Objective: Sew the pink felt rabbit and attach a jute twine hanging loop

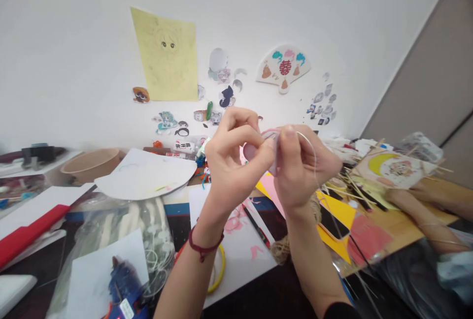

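Observation:
Raised in front of the wall, my left hand (236,149) and my right hand (301,161) almost meet. Between them is a small pale lilac piece with a pink edge (275,151); its kind is unclear. My left thumb and forefinger pinch its near side. The right thumb presses on its other side against curled fingers. A thin white cord (313,147) loops out over my right hand and hangs down. My fingers cover much of the piece.
Below lie white paper (236,270) with pink scraps, a marker (256,225), twine (283,250) and a yellow ring (219,270). A blue glue gun (127,284) rests at lower left. Another person's arm (421,215) reaches in at right, near a decorated panel (393,167).

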Motion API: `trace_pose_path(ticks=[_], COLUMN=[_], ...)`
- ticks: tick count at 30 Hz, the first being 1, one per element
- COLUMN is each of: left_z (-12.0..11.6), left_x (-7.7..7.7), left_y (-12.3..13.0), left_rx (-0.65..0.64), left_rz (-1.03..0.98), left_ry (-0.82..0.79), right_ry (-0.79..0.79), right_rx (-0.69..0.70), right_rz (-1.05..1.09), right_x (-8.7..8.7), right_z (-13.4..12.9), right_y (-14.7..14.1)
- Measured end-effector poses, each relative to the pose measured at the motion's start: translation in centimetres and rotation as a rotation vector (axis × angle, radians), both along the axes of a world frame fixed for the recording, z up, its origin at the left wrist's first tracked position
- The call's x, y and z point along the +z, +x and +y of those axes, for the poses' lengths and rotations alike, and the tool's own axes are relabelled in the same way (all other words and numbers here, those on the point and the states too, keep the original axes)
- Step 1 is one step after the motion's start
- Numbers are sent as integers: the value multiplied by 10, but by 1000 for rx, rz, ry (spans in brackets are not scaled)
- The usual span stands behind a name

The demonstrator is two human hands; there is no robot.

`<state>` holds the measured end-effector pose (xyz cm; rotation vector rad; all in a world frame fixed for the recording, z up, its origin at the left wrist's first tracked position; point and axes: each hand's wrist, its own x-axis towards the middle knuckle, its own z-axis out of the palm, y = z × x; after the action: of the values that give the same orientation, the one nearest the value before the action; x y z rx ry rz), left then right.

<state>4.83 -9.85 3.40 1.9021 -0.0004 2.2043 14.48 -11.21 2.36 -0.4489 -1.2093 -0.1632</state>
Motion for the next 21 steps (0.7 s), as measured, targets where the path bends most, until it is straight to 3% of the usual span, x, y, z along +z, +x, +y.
trace_pose_path(ticks=[9, 21], left_z=[1, -2], left_x=[-1, 1], left_y=[-1, -3], left_rx=[2, -30], left_rz=[-21, 36], left_ry=[29, -60], right_ry=[104, 147], right_rx=[-101, -148], right_rz=[1, -31], right_x=[-2, -1], right_z=[3, 6], right_y=[-3, 3])
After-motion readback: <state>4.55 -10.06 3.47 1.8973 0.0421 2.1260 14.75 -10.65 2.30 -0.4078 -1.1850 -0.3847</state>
